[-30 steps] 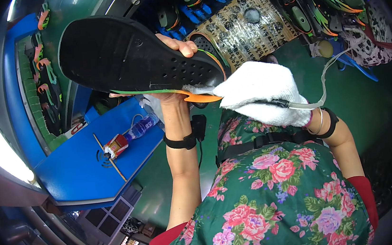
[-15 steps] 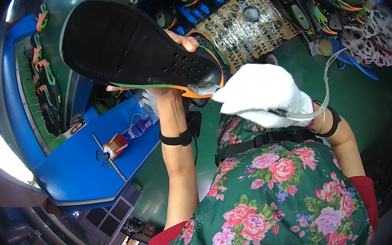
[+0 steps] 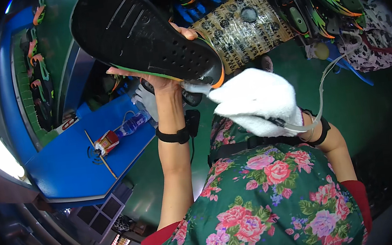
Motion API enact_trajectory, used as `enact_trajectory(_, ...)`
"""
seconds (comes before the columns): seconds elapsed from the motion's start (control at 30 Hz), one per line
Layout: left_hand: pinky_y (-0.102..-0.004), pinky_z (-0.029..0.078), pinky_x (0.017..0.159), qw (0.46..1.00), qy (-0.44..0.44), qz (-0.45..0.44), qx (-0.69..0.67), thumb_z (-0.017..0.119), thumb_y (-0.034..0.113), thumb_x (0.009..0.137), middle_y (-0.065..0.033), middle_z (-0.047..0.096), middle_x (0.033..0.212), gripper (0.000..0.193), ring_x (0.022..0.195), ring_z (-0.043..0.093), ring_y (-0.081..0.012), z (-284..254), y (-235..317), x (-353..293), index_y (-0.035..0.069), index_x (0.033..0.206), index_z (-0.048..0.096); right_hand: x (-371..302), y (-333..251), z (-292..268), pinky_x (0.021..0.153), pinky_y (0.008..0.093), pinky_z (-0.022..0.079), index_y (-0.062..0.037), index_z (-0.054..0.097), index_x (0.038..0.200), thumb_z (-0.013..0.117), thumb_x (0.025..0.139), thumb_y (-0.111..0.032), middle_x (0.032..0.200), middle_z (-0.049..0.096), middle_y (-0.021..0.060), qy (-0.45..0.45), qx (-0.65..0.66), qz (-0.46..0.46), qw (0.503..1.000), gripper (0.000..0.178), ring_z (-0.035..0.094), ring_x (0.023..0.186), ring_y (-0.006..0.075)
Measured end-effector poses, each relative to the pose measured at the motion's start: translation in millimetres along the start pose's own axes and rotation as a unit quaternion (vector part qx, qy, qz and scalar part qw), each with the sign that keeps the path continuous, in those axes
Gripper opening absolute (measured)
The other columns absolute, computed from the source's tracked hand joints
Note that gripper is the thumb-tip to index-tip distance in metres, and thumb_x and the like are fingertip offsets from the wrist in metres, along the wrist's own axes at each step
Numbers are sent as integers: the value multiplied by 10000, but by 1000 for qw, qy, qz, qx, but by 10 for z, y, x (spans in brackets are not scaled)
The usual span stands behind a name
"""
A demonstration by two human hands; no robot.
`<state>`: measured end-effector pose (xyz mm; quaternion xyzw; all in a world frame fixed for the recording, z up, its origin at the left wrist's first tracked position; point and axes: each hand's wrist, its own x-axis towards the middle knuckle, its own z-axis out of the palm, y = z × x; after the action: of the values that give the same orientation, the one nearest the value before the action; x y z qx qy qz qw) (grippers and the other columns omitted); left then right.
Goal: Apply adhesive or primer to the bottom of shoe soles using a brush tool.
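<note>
My left hand (image 3: 160,81) is closed round a large black shoe sole (image 3: 149,39) with a green-to-orange rim, holes at its narrow end and slots at its wide end. Its fingers and thumb show on opposite sides of the sole. A white cloth glove covers my right hand (image 3: 256,99), whose fingers are pinched together near the narrow end. From them a pale, translucent brush-like tip (image 3: 196,87) reaches to the sole's orange edge. A clear tube (image 3: 320,104) runs from the glove up to the right; the glove hides the tool's handle.
On the left stands a blue bench (image 3: 62,170) with a plastic bottle (image 3: 134,123), a red packet (image 3: 107,142) and a thin stick. Ahead lies a tape-wrapped patterned board (image 3: 244,31) with a round grey item. Several shoes (image 3: 331,0) sit far right; others line a green conveyor (image 3: 39,86).
The sole has tilted and shifted slightly right and up, showing its slots. My gloved right hand has moved a little left and down, and the pale tip lies farther left along the rim.
</note>
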<state>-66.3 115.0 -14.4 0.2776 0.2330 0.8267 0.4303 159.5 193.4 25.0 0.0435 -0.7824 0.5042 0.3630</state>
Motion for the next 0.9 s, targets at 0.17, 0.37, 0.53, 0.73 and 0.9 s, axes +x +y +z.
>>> enact_trajectory(0.17, -454, 559, 822, 999, 27, -14, -32, 252, 1122, 484, -272, 694, 916, 1409, 869, 688, -369, 83, -65, -15, -76, 1126, 624, 28, -15, -24, 791, 345, 583, -90, 793, 1028, 795, 784, -10, 1044, 769, 107, 54, 127, 52, 989, 257, 734, 910, 274)
enact_trajectory(0.37, -454, 530, 845, 999, -21, 0, -32, 231, 1127, 478, -250, 686, 916, 1401, 866, 680, -359, 99, -116, 44, -71, 1081, 637, -107, -13, -154, 768, 358, 578, -40, 779, 988, 787, 756, 21, 1033, 767, 136, 51, -2, 94, 994, 240, 735, 885, 280)
enact_trajectory(0.53, -474, 505, 886, 996, -80, -50, 2, 491, 1033, 567, -175, 609, 1017, 1259, 943, 652, -327, 32, -105, -16, -61, 1176, 619, -131, 55, -145, 724, 340, 576, -55, 788, 983, 789, 754, 8, 1016, 771, 110, 16, 159, 138, 977, 238, 730, 836, 241)
enact_trajectory(0.73, -465, 503, 850, 988, -90, -127, -22, 438, 1070, 525, -175, 615, 967, 1300, 868, 661, -323, 10, -101, 0, -57, 1151, 603, -166, 105, -158, 768, 360, 581, -82, 777, 1060, 788, 756, -12, 1069, 770, 83, 10, -10, 26, 1000, 312, 726, 920, 256)
enact_trajectory(0.9, -499, 534, 801, 980, -5, -198, 16, 336, 1098, 527, -201, 630, 971, 1377, 851, 669, -347, -17, -38, -110, -45, 1264, 552, -136, 117, -172, 759, 347, 584, -122, 782, 1040, 799, 776, -72, 1023, 773, 58, -93, 203, 36, 974, 270, 726, 896, 271)
